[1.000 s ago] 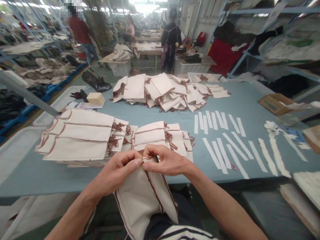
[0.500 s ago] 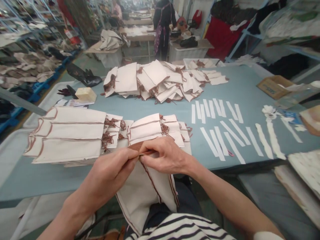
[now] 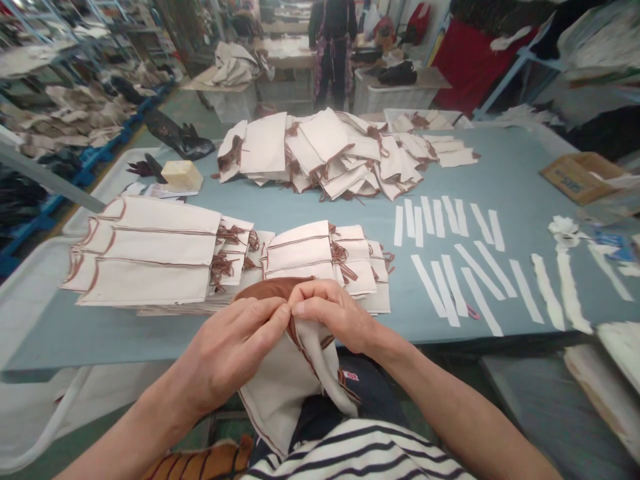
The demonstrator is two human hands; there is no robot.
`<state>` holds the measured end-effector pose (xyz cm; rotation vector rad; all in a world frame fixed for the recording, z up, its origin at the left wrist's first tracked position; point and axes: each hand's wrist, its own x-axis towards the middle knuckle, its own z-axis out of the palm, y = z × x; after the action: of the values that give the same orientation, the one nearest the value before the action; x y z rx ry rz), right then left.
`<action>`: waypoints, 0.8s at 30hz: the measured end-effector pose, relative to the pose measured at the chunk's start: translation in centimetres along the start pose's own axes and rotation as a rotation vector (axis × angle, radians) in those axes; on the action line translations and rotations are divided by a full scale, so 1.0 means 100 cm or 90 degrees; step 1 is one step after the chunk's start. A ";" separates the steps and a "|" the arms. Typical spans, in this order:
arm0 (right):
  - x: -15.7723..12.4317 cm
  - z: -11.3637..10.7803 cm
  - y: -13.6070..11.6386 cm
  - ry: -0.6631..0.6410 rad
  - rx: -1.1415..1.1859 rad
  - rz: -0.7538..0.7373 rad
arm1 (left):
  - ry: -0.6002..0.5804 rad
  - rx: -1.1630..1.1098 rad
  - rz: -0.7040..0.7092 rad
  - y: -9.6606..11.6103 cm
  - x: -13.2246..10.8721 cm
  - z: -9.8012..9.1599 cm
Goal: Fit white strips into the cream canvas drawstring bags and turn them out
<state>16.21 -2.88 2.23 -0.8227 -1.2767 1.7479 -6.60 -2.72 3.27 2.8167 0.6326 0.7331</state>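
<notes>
A cream fabric piece with brown edging (image 3: 280,373) hangs from my hands over my lap, and its brown inner side shows at the top. My left hand (image 3: 235,343) pinches its edge between thumb and fingers. Right beside it, my right hand (image 3: 333,310) pinches the same edge, the fingertips of both hands nearly touching. What exactly lies between the fingertips is hidden. Just beyond my hands, stacks of similar cream pieces (image 3: 155,260) with brown ties lie on the blue-green table (image 3: 350,213); a smaller stack (image 3: 300,253) sits right behind my fingers.
A loose heap of cream pieces (image 3: 320,150) covers the table's far side. White strips (image 3: 443,287) lie in rows on the right, near a cardboard box (image 3: 580,177). A yellowish block (image 3: 183,175) and black gloves (image 3: 180,137) are at the left. Another person (image 3: 333,53) stands beyond.
The view has shifted slightly. My hands have tilted the fabric piece, so more of its brown inner side shows and its right part is folded over. Both hands still pinch the edge.
</notes>
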 end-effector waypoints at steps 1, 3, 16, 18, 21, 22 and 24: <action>0.001 0.000 0.001 0.002 -0.004 0.009 | 0.000 0.014 -0.001 0.001 0.001 0.000; 0.002 0.001 0.001 0.000 -0.026 0.022 | 0.007 0.021 -0.005 0.004 0.005 -0.002; -0.006 -0.001 -0.034 0.025 -0.589 -0.402 | -0.146 -0.123 -0.149 0.004 0.035 -0.050; -0.006 -0.004 -0.033 0.025 -0.608 -0.381 | -0.113 -0.047 -0.087 -0.001 0.036 -0.043; -0.007 -0.009 -0.029 0.018 -0.617 -0.355 | -0.060 0.043 -0.029 -0.007 0.032 -0.033; -0.008 -0.010 -0.027 0.013 -0.623 -0.351 | -0.056 0.041 -0.027 -0.008 0.030 -0.031; -0.008 -0.010 -0.027 0.005 -0.650 -0.347 | -0.068 -0.001 -0.043 -0.011 0.028 -0.030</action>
<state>18.08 -2.73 4.55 -0.8727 -2.1636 0.5946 -6.30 -0.35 6.78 2.7951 0.7051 0.5677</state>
